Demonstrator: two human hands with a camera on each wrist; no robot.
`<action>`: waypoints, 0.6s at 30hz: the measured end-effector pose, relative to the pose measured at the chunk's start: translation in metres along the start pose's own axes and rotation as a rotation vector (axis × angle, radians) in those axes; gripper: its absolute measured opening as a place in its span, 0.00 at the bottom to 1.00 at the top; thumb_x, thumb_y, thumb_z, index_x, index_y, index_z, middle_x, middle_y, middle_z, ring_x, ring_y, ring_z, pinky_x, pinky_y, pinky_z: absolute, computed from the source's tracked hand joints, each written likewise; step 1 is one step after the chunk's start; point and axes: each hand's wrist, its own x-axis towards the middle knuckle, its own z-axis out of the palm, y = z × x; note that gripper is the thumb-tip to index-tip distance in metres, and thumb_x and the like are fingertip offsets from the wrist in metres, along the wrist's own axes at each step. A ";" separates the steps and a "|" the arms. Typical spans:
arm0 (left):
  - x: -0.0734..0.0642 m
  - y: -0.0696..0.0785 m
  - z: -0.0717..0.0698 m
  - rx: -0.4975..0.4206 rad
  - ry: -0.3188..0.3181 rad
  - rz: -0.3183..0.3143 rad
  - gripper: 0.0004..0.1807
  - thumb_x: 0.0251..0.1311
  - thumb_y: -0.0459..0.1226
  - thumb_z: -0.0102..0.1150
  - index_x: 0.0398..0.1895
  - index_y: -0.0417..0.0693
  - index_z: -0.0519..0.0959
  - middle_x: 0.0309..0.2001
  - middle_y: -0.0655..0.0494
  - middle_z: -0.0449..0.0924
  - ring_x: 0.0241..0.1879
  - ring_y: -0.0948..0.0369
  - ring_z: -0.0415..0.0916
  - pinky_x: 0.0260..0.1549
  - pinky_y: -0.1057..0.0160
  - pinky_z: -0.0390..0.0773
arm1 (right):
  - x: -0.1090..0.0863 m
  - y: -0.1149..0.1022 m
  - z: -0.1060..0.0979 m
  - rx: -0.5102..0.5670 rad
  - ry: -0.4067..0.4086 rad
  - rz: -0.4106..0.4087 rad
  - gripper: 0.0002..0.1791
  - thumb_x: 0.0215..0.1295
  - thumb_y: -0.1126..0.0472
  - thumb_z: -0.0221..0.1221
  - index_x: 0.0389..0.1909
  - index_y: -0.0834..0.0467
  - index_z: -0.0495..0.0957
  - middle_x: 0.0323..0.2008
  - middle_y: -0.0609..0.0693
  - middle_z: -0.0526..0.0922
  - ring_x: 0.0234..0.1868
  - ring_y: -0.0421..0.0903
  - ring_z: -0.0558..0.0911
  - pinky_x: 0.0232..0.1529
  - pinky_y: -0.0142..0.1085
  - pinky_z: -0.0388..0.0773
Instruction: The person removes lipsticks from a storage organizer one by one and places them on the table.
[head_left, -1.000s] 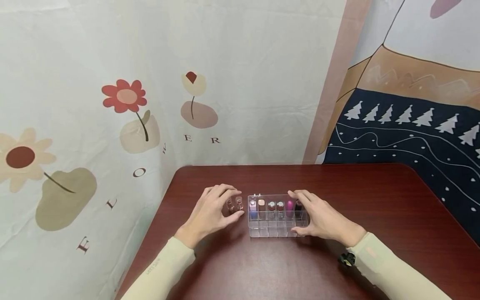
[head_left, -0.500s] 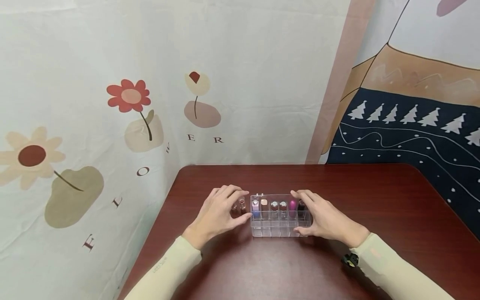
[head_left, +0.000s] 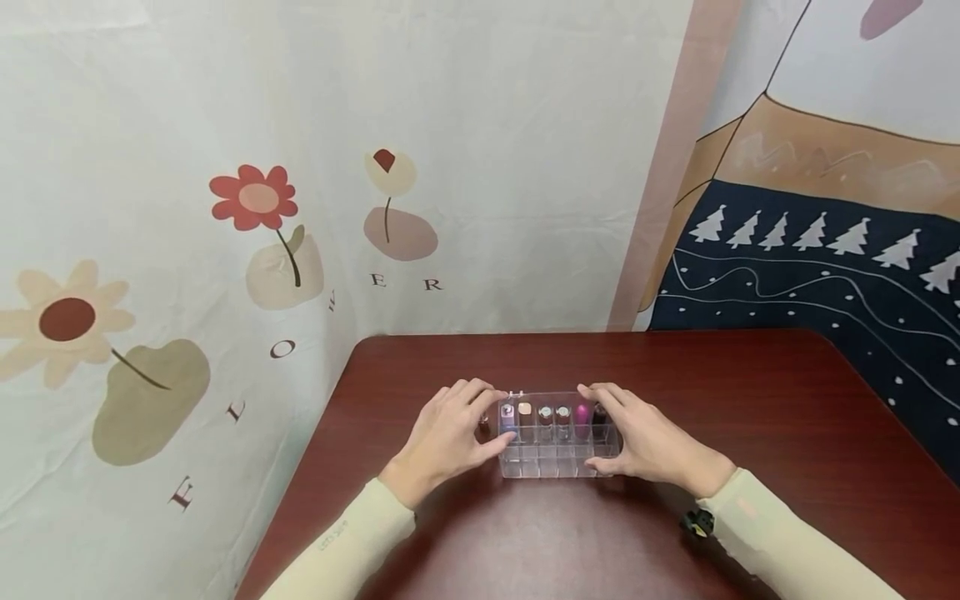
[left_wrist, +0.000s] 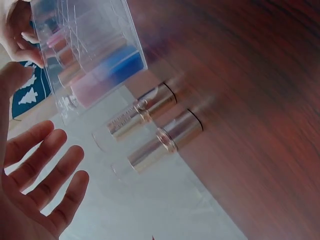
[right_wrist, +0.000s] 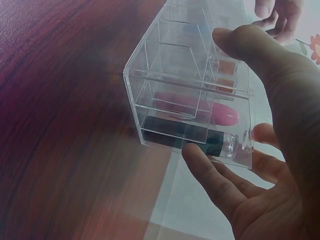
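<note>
A clear acrylic lipstick organizer [head_left: 558, 462] stands on the table, its back row holding several lipsticks. Among them are a pink-and-blue tube [left_wrist: 107, 75], a magenta lipstick [right_wrist: 225, 114] and a dark one [right_wrist: 185, 139]. My right hand [head_left: 648, 433] spans the organizer's right end, fingers along its side and back, thumb over the front, gripping it. At the left end my left hand [head_left: 450, 433] hovers with thumb and fingers spread, holding nothing. Two gold tubes with clear caps, one nearer [left_wrist: 142, 112] the organizer and one farther [left_wrist: 167, 142], stand beside it, mostly hidden behind my left hand in the head view.
The dark red wooden table [head_left: 675, 367] reaches back to a pale flower-printed cloth [head_left: 510, 167]. On the right hangs a navy cloth with white trees [head_left: 810, 267]. A black device [head_left: 697, 523] is strapped at the right wrist.
My left hand has moved right, bringing its fingertips to the organizer's left end and covering most of the two gold tubes. The right hand stays at the right end.
</note>
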 end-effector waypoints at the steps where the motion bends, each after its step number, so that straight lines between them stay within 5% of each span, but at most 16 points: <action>1: 0.000 0.001 0.001 0.005 0.001 0.003 0.29 0.60 0.57 0.85 0.58 0.54 0.91 0.50 0.60 0.90 0.43 0.58 0.86 0.39 0.61 0.85 | 0.000 0.000 0.000 0.003 -0.002 0.002 0.60 0.54 0.45 0.91 0.83 0.62 0.73 0.74 0.62 0.83 0.69 0.59 0.87 0.71 0.60 0.89; 18: 0.010 0.014 0.010 0.086 -0.034 0.035 0.20 0.60 0.53 0.87 0.49 0.56 0.92 0.47 0.63 0.90 0.43 0.59 0.85 0.40 0.62 0.85 | 0.000 0.000 0.001 -0.010 0.009 -0.007 0.60 0.54 0.45 0.91 0.83 0.62 0.74 0.73 0.61 0.83 0.68 0.59 0.88 0.70 0.59 0.90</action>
